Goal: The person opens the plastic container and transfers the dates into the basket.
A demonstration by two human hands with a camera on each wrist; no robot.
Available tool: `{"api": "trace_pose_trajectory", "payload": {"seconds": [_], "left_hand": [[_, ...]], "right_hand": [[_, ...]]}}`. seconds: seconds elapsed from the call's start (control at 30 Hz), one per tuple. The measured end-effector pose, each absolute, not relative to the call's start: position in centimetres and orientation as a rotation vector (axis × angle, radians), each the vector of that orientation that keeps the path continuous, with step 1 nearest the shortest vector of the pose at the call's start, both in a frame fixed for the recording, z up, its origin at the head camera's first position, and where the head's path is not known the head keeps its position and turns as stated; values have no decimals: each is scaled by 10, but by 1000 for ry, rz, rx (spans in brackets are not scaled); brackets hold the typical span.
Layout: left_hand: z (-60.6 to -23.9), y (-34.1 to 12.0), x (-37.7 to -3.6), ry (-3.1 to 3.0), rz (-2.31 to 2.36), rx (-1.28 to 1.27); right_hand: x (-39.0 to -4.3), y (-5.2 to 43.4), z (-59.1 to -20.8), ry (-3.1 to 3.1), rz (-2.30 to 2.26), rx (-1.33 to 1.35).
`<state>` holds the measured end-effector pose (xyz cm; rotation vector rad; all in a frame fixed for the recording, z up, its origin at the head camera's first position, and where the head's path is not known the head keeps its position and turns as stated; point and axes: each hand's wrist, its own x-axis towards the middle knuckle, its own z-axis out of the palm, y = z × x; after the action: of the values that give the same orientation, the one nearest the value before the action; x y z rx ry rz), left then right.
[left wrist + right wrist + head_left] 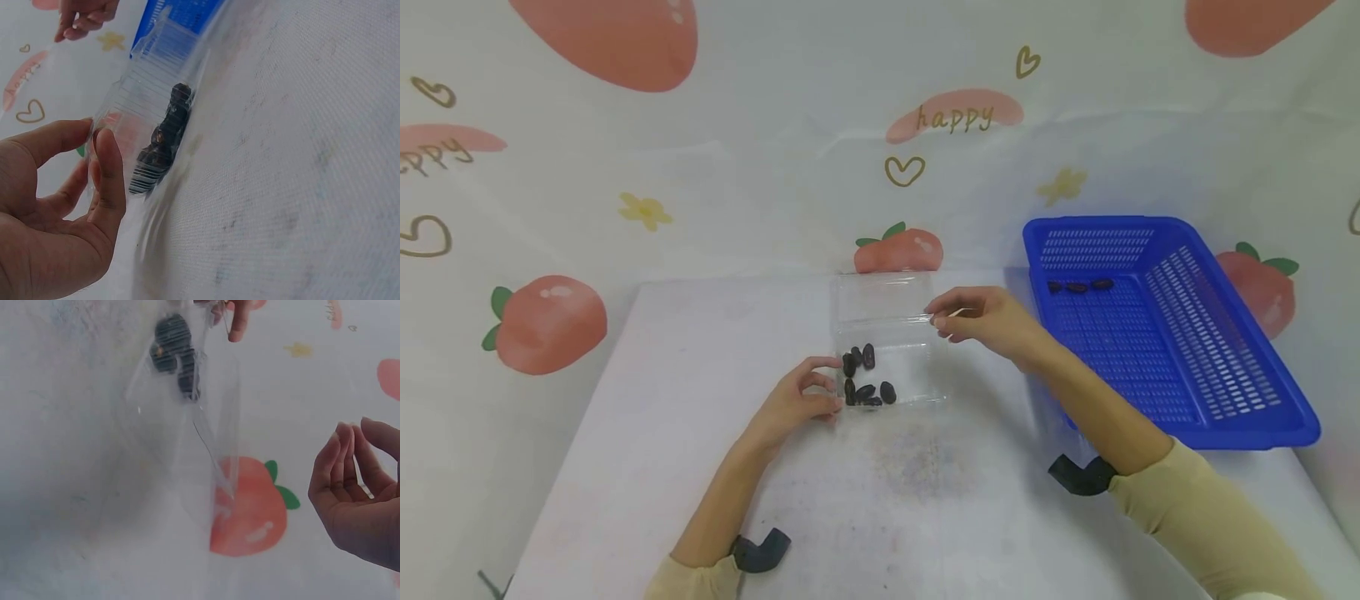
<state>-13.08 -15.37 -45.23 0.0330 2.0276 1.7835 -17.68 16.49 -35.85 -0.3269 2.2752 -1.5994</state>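
Head view, from left to right: the backdrop cloth (715, 192) with printed peaches, hearts and the word "happy" hangs behind and drapes down the left side, and the white counter (662, 433) spreads out in front of it, speckled with a faint stain near its middle. The left hand (797, 398) rests at the left edge of a clear plastic box (887, 350), thumb and curled fingers pinching its near left corner; the left wrist view shows the thumb (109, 169) pressed on the box's wall with the fingers on the other side of it. Inside the clear plastic box, bunched toward its near left part, lie several dark dates (865, 379), seen as a dark heap through the wall in both wrist views. The box's lid stands open at the back, toward the cloth. The right hand (985, 321) hovers just beside the box's far right edge, fingers loosely curved; in the right wrist view the fingers (340, 462) are apart from the plastic and grip nothing. Right of that hand stands a blue basket (1225, 367) with slotted walls, well clear of the box, and a few more dark dates lie in a row on its floor near the far wall. Nothing lies between either hand and the box.
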Motion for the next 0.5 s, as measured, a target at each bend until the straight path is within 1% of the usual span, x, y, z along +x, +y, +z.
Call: {"api": "trace_pose_trajectory", "payload": {"seconds": [0.5], "left_hand": [[-452,-153,-130,2033,1800,51]], "right_hand": [[-176,139,-386,2240,-1576,-369]]}}
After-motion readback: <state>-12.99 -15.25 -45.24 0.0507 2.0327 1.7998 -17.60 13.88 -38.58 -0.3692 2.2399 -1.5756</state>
